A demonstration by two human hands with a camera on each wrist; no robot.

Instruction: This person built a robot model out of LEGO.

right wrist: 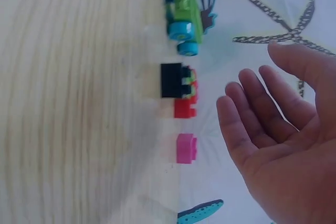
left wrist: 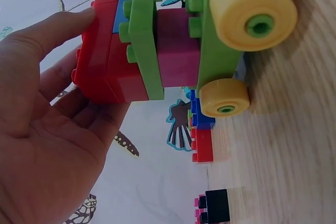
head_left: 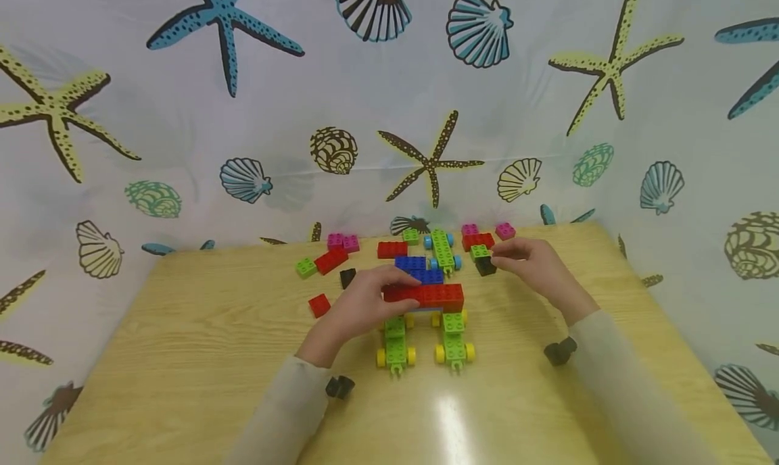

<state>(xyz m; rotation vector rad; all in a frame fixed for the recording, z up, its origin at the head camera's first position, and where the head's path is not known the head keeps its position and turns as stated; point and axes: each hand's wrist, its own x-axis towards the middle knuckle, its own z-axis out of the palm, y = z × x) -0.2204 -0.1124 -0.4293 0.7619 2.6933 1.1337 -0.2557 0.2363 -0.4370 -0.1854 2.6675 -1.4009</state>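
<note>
My left hand point(head_left: 364, 299) grips a built toy from one end of its red top bricks point(head_left: 443, 296), thumb on the near side and fingers on the far side. In the left wrist view, a green brick point(left wrist: 146, 48) and a magenta brick point(left wrist: 177, 45) sit under the red layer. Below are green wheeled bases point(head_left: 454, 347) with yellow wheels point(left wrist: 226, 98), standing on the table. My right hand point(head_left: 538, 272) holds nothing, its fingers loosely bent. It is close to a black brick point(head_left: 485, 267) and a small green brick point(head_left: 480, 251).
Blue bricks point(head_left: 410, 263) and a green base with blue wheels point(head_left: 442, 249) lie behind the toy. Loose red point(head_left: 331, 261), green point(head_left: 306, 267) and pink bricks point(head_left: 505, 230) are scattered along the back of the wooden table point(head_left: 231, 330). A patterned cloth point(head_left: 365, 80) hangs behind.
</note>
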